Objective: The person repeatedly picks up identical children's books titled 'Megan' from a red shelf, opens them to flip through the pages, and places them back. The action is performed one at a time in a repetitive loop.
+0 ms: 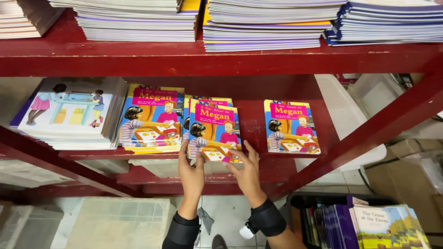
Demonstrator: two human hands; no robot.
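Your fingers (243,154) are wrapped around the near edge of a small stack of picture books (213,129): the left hand (190,173) presses flat against its left corner, fingers up along the side, and the right hand (247,173) grips the lower right corner with the thumb under and the fingertips on the cover. Both hands are closed on the stack, not spread. The stack sits on the red shelf (258,133), its near edge overhanging the shelf lip and resting in your hands, so most of it lies beyond and above your fingertips.

As I judge it, the risk is the thin books sliding over one another. They look glossy, and you hold only the front corners, so a tilt toward you could fan the top copies off the edge. The stack also touches another pile of the same books (150,117) just to its left; a sideways nudge could shift that pile's loose covers.

A single copy (290,125) lies apart on the right, and a taller pile with a pale cover (71,113) stands well left.
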